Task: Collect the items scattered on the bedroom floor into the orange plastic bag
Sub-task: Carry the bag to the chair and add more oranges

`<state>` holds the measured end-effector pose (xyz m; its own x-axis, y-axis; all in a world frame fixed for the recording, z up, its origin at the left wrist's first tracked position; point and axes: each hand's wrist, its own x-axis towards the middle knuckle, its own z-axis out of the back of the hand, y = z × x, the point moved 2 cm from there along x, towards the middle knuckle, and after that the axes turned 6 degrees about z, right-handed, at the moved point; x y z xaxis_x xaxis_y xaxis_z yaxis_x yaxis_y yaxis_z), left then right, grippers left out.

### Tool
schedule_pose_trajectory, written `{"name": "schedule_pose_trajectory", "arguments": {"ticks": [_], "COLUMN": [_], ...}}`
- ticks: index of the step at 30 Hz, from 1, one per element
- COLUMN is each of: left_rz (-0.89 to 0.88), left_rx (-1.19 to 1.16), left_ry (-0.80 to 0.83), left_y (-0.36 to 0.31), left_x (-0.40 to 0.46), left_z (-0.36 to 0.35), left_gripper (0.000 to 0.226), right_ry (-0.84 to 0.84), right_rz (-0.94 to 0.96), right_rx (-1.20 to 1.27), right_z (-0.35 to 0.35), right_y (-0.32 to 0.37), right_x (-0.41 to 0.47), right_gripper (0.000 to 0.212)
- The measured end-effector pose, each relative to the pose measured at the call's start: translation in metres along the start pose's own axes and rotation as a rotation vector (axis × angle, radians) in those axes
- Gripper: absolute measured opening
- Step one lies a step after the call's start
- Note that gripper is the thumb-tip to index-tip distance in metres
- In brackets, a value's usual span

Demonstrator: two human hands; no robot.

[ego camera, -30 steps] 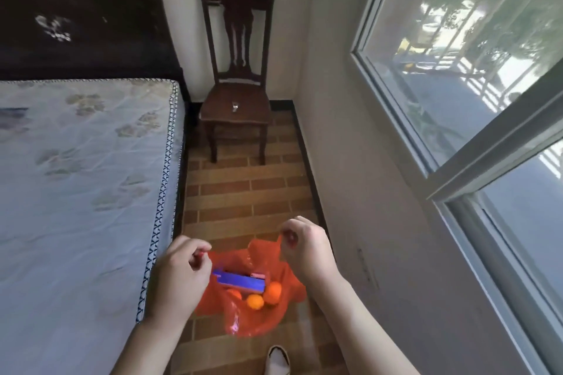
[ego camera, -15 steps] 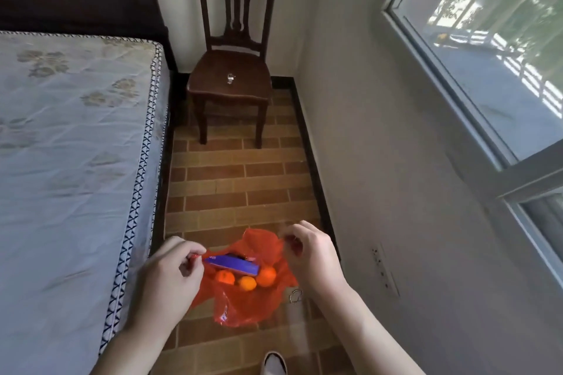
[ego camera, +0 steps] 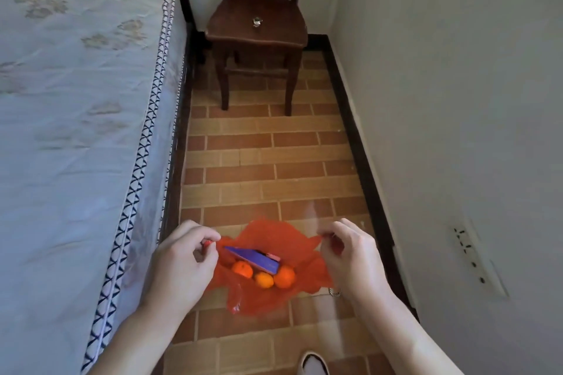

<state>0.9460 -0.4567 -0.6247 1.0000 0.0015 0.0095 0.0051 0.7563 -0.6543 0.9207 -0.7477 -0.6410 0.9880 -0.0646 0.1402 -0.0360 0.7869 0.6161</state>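
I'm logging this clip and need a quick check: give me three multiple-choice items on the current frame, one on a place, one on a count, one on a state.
1. Where does the small metal object lie?
A on the bed
B on the chair seat
C in the bag

2. How many oranges show in the orange plastic bag?
A one
B three
C five

3. How is the bag held?
A tied shut
B open, between both hands
C by one hand alone

Key:
1 B, it rests mid-seat on the wooden chair.
2 B, three oranges lie below the purple box.
3 B, the left hand and right hand pinch opposite edges.
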Motion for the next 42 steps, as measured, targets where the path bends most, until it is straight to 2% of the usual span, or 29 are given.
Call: {"name": "schedule_pose_trajectory", "arguments": {"ticks": [7,13,16,21,25,27,30,31,32,33,34,35,37,38,41,42], "left_rz": [-0.019,-0.014,-0.069,-0.222,-0.349,-0.395,-0.413,-0.492,-0.482,-0.480,-0.502,-0.536,-0.590,-0.611,-0.459,-0.464], "left_rx": [0.036,0.033,0.057,0.175,0.265,0.292,0.392,0.416,0.391,0.399,0.445,0.440,0.331,0.361,0.578,0.632], "left_ry": [0.056,0.122,0.144,0.238,0.219,0.252,0.194,0.254,0.396,0.529,0.541,0.510,0.323,0.266,0.296,0.274], "left_y": [0.048,0.079,0.091,0.117,0.140,0.164,0.316,0.355,0.371,0.371,0.341,0.292,0.229,0.240,0.227,0.226], "left_x": [-0.010,-0.013,-0.006,0.015,0.026,0.026,0.045,0.052,0.050,0.046,0.039,0.033,0.033,0.038,0.048,0.047], "left_z": [-0.051,-0.094,-0.113,-0.150,-0.167,-0.174,-0.260,-0.296,-0.327,-0.343,-0.336,-0.309,-0.259,-0.259,-0.242,-0.242], "left_gripper": [0.026,0.022,0.018,0.013,0.013,0.013,0.026,0.037,0.044,0.043,0.037,0.030,0.023,0.023,0.041,0.051], "right_ry": [0.073,0.135,0.149,0.205,0.281,0.324,0.430,0.473,0.512,0.539,0.557,0.567,0.583,0.593,0.608,0.609], "right_rz": [-0.072,-0.063,0.065,0.393,0.472,0.474,0.470,0.480,0.487,0.490,0.486,0.476,0.450,0.434,0.420,0.412], "right_rx": [0.044,0.058,0.069,-0.022,-0.125,-0.148,-0.219,-0.244,-0.268,-0.289,-0.302,-0.301,-0.279,-0.267,-0.250,-0.244], "right_z": [-0.065,-0.108,-0.127,-0.183,-0.237,-0.256,-0.279,-0.286,-0.292,-0.299,-0.304,-0.310,-0.322,-0.329,-0.348,-0.354], "right_y": [-0.056,-0.086,-0.093,-0.101,-0.124,-0.137,-0.154,-0.159,-0.165,-0.171,-0.175,-0.179,-0.185,-0.187,-0.192,-0.195], "right_x": [-0.044,-0.057,-0.051,-0.038,-0.030,-0.025,-0.022,-0.022,-0.022,-0.022,-0.020,-0.020,-0.020,-0.021,-0.026,-0.029], "right_gripper": [0.024,0.017,0.013,0.016,0.025,0.032,0.045,0.049,0.053,0.057,0.060,0.064,0.068,0.069,0.070,0.070]}}
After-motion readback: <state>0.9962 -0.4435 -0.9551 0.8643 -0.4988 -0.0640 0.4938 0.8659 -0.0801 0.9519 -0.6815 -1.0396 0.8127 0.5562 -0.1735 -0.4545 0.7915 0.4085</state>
